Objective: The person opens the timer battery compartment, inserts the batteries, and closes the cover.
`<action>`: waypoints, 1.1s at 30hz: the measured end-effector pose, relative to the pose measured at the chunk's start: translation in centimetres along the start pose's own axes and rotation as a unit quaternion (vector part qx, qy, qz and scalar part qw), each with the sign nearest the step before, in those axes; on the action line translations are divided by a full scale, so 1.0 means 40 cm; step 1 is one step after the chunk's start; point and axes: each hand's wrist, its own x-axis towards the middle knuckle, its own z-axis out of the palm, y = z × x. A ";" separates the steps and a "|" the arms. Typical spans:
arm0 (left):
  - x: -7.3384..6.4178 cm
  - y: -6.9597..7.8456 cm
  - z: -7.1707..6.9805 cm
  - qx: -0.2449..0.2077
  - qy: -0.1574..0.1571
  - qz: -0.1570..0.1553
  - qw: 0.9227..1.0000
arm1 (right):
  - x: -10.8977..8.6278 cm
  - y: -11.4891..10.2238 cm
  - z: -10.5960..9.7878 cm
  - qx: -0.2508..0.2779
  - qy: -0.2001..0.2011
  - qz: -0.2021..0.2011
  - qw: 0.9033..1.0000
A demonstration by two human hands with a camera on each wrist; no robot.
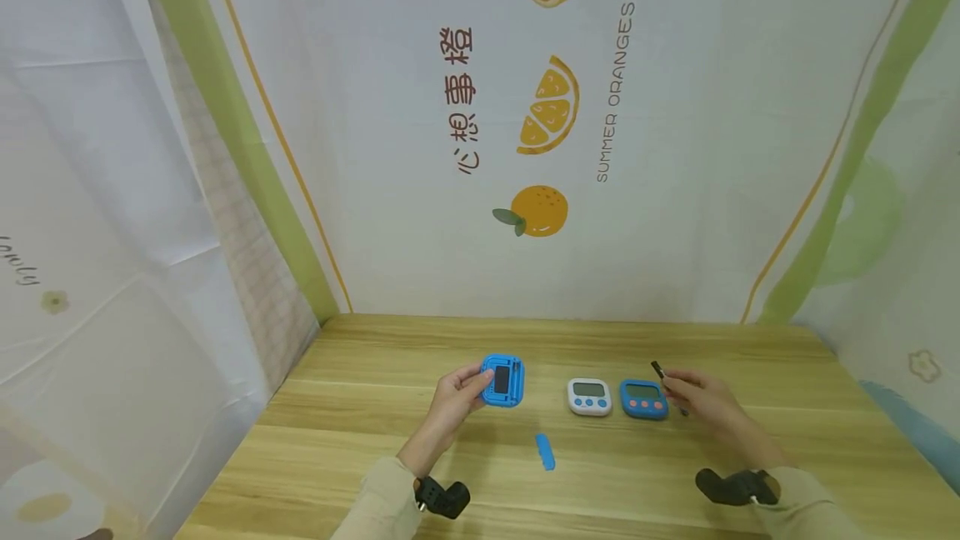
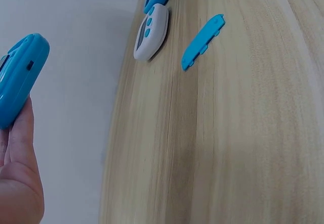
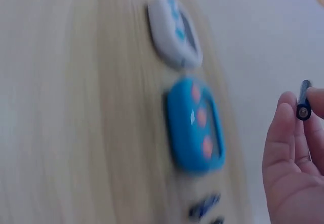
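Timer casing [image 1: 507,383], blue and uncovered at the back, hangs above the table [image 1: 360,440] in the person's left hand [image 1: 454,397], which pinches its near edge, thumb across the back, fingers behind. From where I stand it looks light and stiff, its smooth plastic perhaps slippery; the rim seems the surest hold, leaving the bare slot, probably the delicate part, untouched. Off to that grip's right, the right hand [image 1: 699,395] pinches a slim battery [image 3: 304,107] between thumb and fingers. Below and right of the left grip lies a loose blue cover [image 1: 545,452]; between the hands sit a white timer [image 1: 589,397] and, just beside the right fingers, a pink-buttoned timer [image 1: 642,401]. Dark blurred pieces [image 3: 204,206] lie beneath the right hand.
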 end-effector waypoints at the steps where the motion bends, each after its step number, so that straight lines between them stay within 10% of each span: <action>1: -0.001 0.001 0.000 -0.001 0.000 0.000 1.000 | 0.001 -0.008 0.012 0.003 -0.007 -0.002 1.000; 24: -0.024 0.034 0.004 -0.014 -0.004 -0.014 1.000 | -0.012 -0.100 0.224 0.067 -0.150 -0.041 0.985; 33: -0.032 0.034 0.016 -0.020 -0.002 -0.010 1.000 | -0.009 -0.114 0.306 0.010 -0.171 -0.047 0.984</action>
